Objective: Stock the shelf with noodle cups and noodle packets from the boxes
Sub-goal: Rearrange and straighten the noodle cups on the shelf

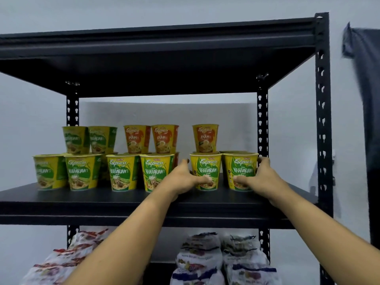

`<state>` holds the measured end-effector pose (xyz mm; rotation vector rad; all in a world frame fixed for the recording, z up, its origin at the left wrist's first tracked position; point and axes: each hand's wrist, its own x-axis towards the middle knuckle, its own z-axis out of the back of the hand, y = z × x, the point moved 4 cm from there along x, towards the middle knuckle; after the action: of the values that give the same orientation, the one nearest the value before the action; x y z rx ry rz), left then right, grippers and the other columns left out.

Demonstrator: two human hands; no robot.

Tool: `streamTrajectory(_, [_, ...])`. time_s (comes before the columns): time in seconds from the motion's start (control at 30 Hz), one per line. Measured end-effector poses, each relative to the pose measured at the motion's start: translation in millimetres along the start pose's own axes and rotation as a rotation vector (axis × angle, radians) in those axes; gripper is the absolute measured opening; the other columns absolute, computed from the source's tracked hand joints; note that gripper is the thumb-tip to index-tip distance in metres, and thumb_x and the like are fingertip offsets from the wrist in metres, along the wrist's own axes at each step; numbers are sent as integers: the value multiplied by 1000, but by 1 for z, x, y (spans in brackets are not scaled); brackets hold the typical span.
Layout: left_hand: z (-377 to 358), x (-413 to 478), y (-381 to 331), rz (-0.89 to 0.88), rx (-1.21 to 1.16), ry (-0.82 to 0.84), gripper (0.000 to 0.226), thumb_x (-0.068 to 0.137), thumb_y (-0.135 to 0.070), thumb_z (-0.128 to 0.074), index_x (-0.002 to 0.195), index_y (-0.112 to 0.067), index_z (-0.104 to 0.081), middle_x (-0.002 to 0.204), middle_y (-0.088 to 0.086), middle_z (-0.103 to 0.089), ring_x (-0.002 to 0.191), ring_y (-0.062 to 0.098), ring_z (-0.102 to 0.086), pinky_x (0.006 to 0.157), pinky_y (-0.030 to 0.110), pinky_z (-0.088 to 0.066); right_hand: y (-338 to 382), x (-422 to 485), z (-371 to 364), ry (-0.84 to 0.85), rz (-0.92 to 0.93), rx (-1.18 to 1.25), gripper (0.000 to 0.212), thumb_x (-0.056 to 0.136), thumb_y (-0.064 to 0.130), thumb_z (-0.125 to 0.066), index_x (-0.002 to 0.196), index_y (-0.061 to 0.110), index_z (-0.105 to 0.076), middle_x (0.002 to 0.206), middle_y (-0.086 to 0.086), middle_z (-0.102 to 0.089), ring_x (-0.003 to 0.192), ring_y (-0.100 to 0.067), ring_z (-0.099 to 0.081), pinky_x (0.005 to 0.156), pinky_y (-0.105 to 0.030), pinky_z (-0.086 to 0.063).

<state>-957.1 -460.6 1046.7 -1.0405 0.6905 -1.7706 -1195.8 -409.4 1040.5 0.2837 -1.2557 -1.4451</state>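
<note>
Both arms reach onto the black shelf board [61,199]. My left hand [182,177] grips a green-and-yellow vegetarian noodle cup [206,164], thumb across its front. My right hand [260,175] grips the neighbouring vegetarian cup [241,164] at the right end of the front row. Both cups stand upright on the shelf. More vegetarian cups [122,172] line the front to the left. Behind them, stacked higher, stand green cups [76,139] and orange ayam cups [136,138].
The black metal rack has an upright post [323,112] on the right and another board above [156,44]. On the level below lie noodle packets [200,258] in red-white and blue-white wrappers. A dark cloth [364,64] hangs on the right wall.
</note>
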Motion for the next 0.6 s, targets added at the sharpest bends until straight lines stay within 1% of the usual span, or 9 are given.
streamTrajectory(0.1, [-2, 2, 1, -34, 2, -1, 77, 80, -39, -87, 142, -28, -44, 135, 0, -61, 119, 19, -57, 99, 38, -46, -4, 1, 0, 3, 6, 16, 87, 78, 29, -88, 142, 20, -30, 119, -3, -64, 104, -22, -63, 93, -40, -52])
streamTrajectory(0.17, [-2, 2, 2, -45, 13, -14, 69, 82, -39, -85, 139, -29, -47, 132, -2, -63, 120, 20, -57, 102, 41, -48, -3, 0, 1, 2, 21, 30, 85, 80, 27, -88, 143, 20, -31, 116, -1, -63, 103, -22, -63, 90, -38, -50])
streamTrajectory(0.2, [-2, 2, 2, -50, 17, -18, 68, 83, -39, -84, 139, -29, -47, 130, -3, -63, 119, 19, -58, 102, 41, -48, -3, 0, 1, 2, 27, 35, 84, 80, 27, -87, 143, 20, -32, 114, 0, -63, 103, -21, -62, 88, -37, -50])
streamTrajectory(0.27, [-2, 1, 1, -60, 27, -24, 66, 85, -39, -83, 139, -29, -47, 126, -4, -62, 114, 17, -56, 97, 37, -47, -4, 0, 0, 3, 29, 31, 84, 80, 26, -87, 143, 20, -32, 112, 1, -62, 103, -21, -62, 87, -36, -48])
streamTrajectory(0.4, [-3, -1, -2, -64, 62, -45, 68, 86, -39, -82, 141, -28, -45, 117, -7, -58, 109, 14, -54, 92, 34, -45, -7, 2, 0, -3, 28, 4, 84, 79, 29, -88, 143, 20, -34, 116, 0, -64, 107, -22, -64, 92, -40, -52])
streamTrajectory(0.43, [-3, -1, -2, -64, 71, -49, 68, 86, -39, -82, 141, -27, -44, 116, -8, -57, 108, 14, -54, 92, 34, -45, -7, 2, 0, -7, 30, -5, 83, 79, 30, -88, 142, 20, -34, 116, 1, -64, 107, -22, -64, 92, -39, -52])
streamTrajectory(0.5, [-2, -3, -3, -64, 91, -55, 67, 86, -39, -81, 140, -26, -44, 117, -7, -58, 108, 14, -54, 90, 34, -45, -7, 3, 0, -15, 39, -21, 82, 79, 30, -87, 141, 20, -35, 114, 2, -62, 106, -21, -63, 88, -36, -50])
streamTrajectory(0.6, [-2, -4, -4, -65, 112, -62, 67, 86, -41, -81, 140, -27, -45, 127, -3, -63, 110, 15, -56, 93, 35, -47, -6, 2, 0, -10, 33, -25, 80, 80, 30, -86, 141, 20, -36, 112, 3, -61, 101, -18, -61, 84, -34, -47])
